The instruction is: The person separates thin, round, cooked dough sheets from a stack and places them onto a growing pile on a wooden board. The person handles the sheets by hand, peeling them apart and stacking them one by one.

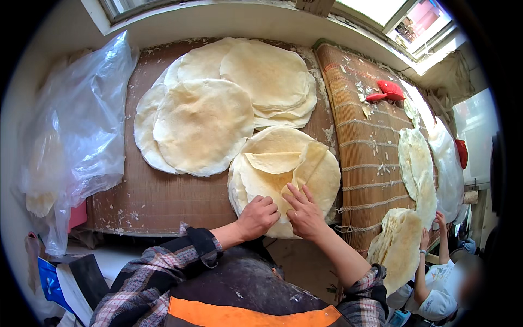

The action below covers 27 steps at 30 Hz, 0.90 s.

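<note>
In front of me lies a stack of thin round flatbreads (329, 180) near the table's front edge. The top sheet is a partly folded flatbread (271, 161), with one flap turned down at the far side and another folded in from the right. My left hand (258, 218) is curled closed at its near left part, the fingertips mostly hidden against the sheet. My right hand (304, 212) rests on the near end of the right flap, fingers spread and pointing away from me. Beyond to the left, another overlapping pile of flatbreads (204, 122) lies flat.
A clear plastic bag (90, 110) covers the brown table's left end. To the right, a slatted mat (359, 163) carries crumbs, a red scoop (388, 92) and more flatbreads (416, 163). A co-worker (433, 286) stands at the lower right beside a flatbread pile (396, 249). Windows line the far wall.
</note>
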Each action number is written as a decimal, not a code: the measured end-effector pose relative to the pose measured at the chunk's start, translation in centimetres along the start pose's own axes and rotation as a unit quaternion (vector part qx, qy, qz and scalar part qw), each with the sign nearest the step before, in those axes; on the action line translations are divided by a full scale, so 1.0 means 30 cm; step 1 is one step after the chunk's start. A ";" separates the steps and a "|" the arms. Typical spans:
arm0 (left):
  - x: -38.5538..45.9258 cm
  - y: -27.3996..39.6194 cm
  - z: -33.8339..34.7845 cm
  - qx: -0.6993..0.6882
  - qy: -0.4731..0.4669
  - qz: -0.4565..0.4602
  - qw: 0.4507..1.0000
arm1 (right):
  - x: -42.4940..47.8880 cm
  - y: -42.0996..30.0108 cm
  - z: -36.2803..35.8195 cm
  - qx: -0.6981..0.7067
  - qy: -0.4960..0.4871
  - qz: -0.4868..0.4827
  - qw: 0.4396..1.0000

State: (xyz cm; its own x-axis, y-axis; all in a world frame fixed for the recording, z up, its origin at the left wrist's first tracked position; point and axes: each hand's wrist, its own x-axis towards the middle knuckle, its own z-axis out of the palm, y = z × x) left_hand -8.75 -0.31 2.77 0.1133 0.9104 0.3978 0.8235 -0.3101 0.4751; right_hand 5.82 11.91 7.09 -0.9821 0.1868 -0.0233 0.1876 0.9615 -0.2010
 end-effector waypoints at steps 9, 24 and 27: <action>-0.175 -0.141 0.038 -0.149 0.103 -0.439 0.880 | 0.036 0.538 -0.612 0.284 0.332 0.330 0.837; -0.188 -0.143 0.065 -0.468 0.148 -0.579 0.651 | 0.163 -0.016 0.027 -0.075 0.080 0.083 0.991; -0.189 -0.143 0.042 -0.382 0.105 -0.555 0.732 | 0.163 -0.072 0.193 -0.015 0.050 0.070 0.996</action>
State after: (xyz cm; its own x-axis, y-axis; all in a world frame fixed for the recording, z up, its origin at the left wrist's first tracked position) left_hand -12.20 -3.79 -2.51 -0.5434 0.6803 -0.4919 -0.2166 0.4525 0.8651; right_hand 0.52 9.58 1.75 -0.9403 0.3367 0.0500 0.3237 0.9300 -0.1739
